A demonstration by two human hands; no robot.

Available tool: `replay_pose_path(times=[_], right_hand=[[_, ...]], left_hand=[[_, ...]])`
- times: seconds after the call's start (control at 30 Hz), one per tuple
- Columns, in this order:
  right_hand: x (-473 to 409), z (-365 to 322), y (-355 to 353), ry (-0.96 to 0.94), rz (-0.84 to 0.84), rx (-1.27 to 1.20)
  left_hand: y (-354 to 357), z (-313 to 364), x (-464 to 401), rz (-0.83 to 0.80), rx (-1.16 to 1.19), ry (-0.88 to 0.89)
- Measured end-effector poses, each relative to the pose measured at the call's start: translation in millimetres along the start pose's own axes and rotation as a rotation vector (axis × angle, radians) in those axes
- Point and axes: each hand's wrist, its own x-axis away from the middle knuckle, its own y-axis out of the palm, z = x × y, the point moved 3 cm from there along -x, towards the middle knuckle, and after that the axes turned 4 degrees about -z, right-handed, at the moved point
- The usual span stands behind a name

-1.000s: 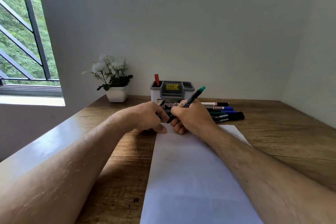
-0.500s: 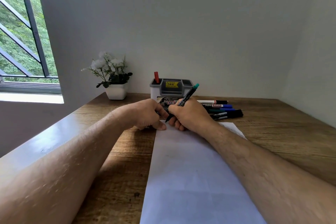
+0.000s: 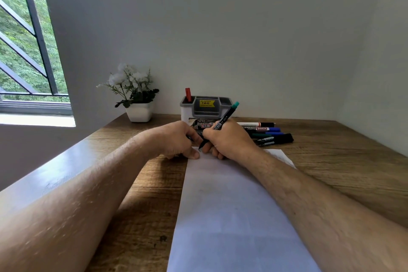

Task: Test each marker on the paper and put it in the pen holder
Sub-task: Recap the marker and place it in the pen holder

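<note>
Wooden bench (image 3: 331, 161) under both hands: right fingers (image 3: 217, 154) curl round the marker (image 3: 223, 121), tip at the paper's (image 3: 231, 205) far edge, so a slip could ink the wood. Left hand (image 3: 178, 139) presses the paper's corner, perhaps pinching the cap, which is hidden; the holder (image 3: 187, 111) stands just behind.

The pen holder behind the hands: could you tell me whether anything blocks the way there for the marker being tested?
Nothing visible does. The right hand holds the marker just in front of the pen holder, whose open top holds only a red marker at its left.
</note>
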Motion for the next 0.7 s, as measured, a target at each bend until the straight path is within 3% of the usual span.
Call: replay_pose_path(times=[0.7], right_hand=[[-1.0,2.8,-5.0,0.0,0.008,0.006]], left_hand=[[1.3,-0.8,1.5,-0.003,0.011,0.0]])
